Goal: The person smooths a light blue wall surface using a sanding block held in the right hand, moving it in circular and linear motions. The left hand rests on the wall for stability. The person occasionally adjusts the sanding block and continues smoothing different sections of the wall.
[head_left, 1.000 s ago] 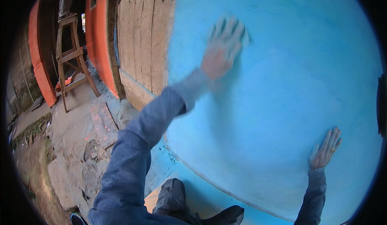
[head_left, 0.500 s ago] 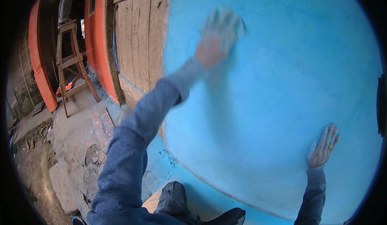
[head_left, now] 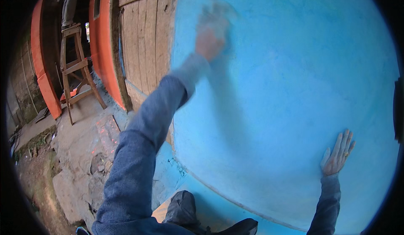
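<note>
A bright blue wall [head_left: 277,79] fills the middle and right. My left hand [head_left: 213,28], dusted pale and smeared by motion, is up against its upper left part, close to the wooden door. A thin edge, like a piece of sheet, seems to stick out beside the blurred fingers; I cannot make out what it is. Lower right, my right hand [head_left: 336,159] lies flat on the wall with its fingers stretched upward and nothing in it. That hand also looks dusty, and a ring shows on one finger. Both arms wear dark blue-grey sleeves.
Left of the wall stands a plank door [head_left: 145,41], then an orange post [head_left: 103,45]. A person's leg [head_left: 70,5] rests on a tall wooden stool [head_left: 75,66]. Uneven rock and concrete ground [head_left: 78,150] lies at left. A blue-stained ledge [head_left: 219,209] runs beneath my legs.
My left hand has slid a little left and slightly up along the wall, its forearm moving with it. My right hand stays in the same spot.
</note>
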`<state>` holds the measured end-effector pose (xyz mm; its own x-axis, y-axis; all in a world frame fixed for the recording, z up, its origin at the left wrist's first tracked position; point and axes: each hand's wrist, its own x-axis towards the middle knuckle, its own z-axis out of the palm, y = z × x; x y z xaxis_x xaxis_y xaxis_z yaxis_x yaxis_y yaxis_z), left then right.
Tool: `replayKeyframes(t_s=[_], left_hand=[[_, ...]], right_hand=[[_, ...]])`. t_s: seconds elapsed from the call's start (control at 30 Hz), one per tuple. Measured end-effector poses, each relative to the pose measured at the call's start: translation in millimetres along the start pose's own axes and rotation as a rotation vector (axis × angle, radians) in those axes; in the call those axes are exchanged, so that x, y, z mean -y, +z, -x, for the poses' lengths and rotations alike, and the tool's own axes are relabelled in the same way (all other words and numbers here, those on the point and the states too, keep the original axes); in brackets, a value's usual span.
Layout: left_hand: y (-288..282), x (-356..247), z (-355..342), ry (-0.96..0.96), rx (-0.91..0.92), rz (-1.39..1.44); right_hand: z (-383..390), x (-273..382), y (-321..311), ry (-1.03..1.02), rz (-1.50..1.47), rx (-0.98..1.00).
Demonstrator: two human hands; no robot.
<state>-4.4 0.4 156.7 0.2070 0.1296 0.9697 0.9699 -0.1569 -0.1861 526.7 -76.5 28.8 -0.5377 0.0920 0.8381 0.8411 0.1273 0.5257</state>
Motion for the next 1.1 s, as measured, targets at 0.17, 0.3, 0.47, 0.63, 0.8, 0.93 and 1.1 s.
replayKeyframes(t_s=[0.17,0.3,0.47,0.63,0.8,0.93,1.1], left_hand=[[-12.0,6.5,-14.1,-0.35,-0.236,0.141],[-9.6,-118.3,47.5,-0.008,0.027,0.152],[-2.1,-13.9,-34.0,-0.05,-0.181,0.177],[3.3,-37.1,-20.3,-0.177,-0.255,0.054],[-10.6,-128.8,22.4,0.098,-0.045,0.206],[-19.3,-45.8,-76.2,-0.148,-0.266,0.232],[0.5,-143.9,-13.9,-0.099,-0.179,0.055]], right_hand=[[-2.6,5.7,4.2,0.011,-0.022,-0.015],[8.0,0.0,-1.3,0.021,0.012,0.042],[1.4,2.7,-1.5,0.027,-0.001,0.026],[-2.2,6.2,1.8,0.029,-0.002,0.025],[18.9,-5.0,-1.7,0.033,0.017,0.058],[5.2,1.9,4.4,0.027,-0.01,0.019],[10.7,2.2,-1.9,0.039,-0.023,0.051]])
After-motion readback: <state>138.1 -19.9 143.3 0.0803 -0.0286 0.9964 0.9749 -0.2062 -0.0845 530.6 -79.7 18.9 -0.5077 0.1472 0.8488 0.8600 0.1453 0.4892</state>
